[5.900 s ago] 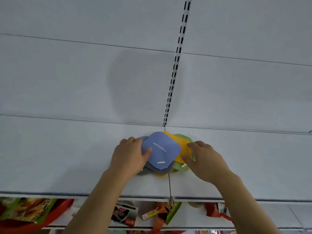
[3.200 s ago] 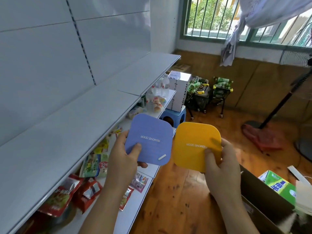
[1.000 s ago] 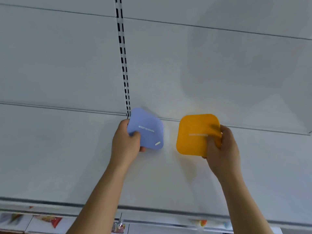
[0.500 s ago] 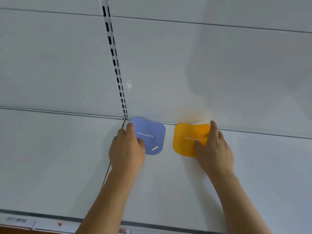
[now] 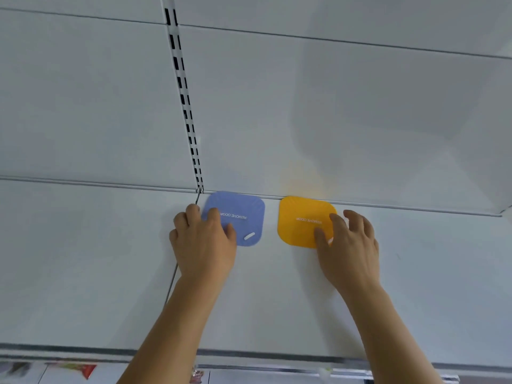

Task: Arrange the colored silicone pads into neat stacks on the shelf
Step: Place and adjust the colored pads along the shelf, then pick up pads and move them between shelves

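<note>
Two square silicone pads with rounded corners are laid flat on the white metal shelf (image 5: pixel 83 259), pushed right up to the back where the shelf deck meets the white back panel (image 5: pixel 277 106). The blue square silicone pad (image 5: pixel 243 217) is placed on the left, just beside the base of the slotted upright rail (image 5: pixel 184 98) that runs up the back panel. The orange-yellow square silicone pad (image 5: pixel 302 220) is set just to the right of it, with a narrow strip of bare shelf left between the two, so they're close but not touching. White "REMOVE ODOR" lettering is printed across each one, seen upside down from this angle, and a small white oval slot is visible near the blue pad's front right corner. The left hand (image 5: pixel 205 245) is rested palm-down on the left part of the blue pad, fingers loosely spread and fairly straight, nothing pinched or gripped, with the outer fingers spilling off onto the shelf. The right hand (image 5: pixel 349 250) is held over the right side of the orange-yellow pad, fingers spread and relaxed; the thumb and forefinger are laid on the pad's surface while the rest are lifted a bit, so no grip there either. A faint yellowish glow is cast on the back panel just above the orange-yellow pad. Below the shelf's front edge, a bit of colourful packaging (image 5: pixel 83 370) can be made out on a lower level, too blurry to identify.
</note>
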The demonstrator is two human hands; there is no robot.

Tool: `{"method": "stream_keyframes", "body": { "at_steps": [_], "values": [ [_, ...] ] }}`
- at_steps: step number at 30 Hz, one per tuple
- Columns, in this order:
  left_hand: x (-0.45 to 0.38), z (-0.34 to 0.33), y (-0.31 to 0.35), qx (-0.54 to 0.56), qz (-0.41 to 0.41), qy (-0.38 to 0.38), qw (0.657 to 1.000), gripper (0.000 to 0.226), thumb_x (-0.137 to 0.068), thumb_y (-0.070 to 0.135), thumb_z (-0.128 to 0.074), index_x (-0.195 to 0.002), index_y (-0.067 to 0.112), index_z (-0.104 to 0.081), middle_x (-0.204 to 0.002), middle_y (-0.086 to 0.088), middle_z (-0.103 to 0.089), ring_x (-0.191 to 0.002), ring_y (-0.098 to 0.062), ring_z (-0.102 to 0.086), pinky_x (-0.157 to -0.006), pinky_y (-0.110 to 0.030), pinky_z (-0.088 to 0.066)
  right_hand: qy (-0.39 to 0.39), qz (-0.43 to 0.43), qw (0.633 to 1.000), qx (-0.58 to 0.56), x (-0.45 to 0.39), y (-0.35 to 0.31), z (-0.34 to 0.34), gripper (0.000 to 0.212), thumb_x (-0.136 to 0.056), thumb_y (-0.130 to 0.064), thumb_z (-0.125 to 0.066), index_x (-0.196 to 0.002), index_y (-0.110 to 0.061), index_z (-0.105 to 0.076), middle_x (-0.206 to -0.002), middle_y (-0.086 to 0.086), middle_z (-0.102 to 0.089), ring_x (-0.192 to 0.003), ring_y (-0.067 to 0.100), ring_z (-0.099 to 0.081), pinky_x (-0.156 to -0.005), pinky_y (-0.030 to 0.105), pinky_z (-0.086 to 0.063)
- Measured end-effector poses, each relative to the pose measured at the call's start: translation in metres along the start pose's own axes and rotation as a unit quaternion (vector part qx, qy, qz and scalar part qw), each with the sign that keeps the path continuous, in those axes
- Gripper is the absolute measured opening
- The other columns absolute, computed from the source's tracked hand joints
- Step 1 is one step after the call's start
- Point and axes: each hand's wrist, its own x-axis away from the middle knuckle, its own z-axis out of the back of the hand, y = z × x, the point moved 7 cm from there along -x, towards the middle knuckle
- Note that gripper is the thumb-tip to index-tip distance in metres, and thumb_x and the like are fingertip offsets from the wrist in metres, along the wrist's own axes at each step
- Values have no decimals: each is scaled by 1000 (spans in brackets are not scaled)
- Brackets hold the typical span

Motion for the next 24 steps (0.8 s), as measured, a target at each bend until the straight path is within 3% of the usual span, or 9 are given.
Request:
{"method": "stream_keyframes", "body": {
  "at_steps": [7,11,16,21,24],
  "values": [
    [55,23,-21,15,5,12,1000,29,-89,39,-71,-106,16,-75,-111,-6,-68,-108,-37,-62,-88,-46,-50,21,147,985,-88,43,-21,25,41,-95,-41,-63,-127,-16,-67,-132,6,-64,-127,32,-53,-98,47,-52],
    [111,49,-50,18,44,56,997,29,-88,34,-74,-108,14,-76,-111,-6,-71,-102,-37,-66,-83,-46,-54,4,250,956,-156,78,-39,32,35,-94,-35,-67,-124,-16,-70,-127,1,-67,-121,27,-59,-95,41,-54],
    [217,90,-79,17,135,98,986,32,-97,35,-60,-118,14,-72,-117,-5,-71,-107,-32,-65,-87,-47,-57,-47,390,888,-240,143,-68,34,33,-95,-30,-68,-124,-14,-70,-127,2,-67,-123,25,-59,-100,40,-53],
    [329,96,-120,-10,252,49,967,41,-100,45,-58,-134,22,-64,-135,1,-65,-124,-25,-61,-98,-43,-56,-96,488,804,-325,228,-97,38,32,-97,-30,-61,-125,-16,-69,-126,-2,-66,-120,18,-60,-101,32,-51],
    [391,85,-159,-6,329,7,944,46,-99,50,-56,-139,27,-60,-141,3,-61,-129,-25,-57,-105,-43,-51,-169,532,776,-292,282,-116,14,37,-97,-38,-56,-125,-17,-68,-125,-2,-67,-119,20,-61,-97,36,-55]
  ]
}}
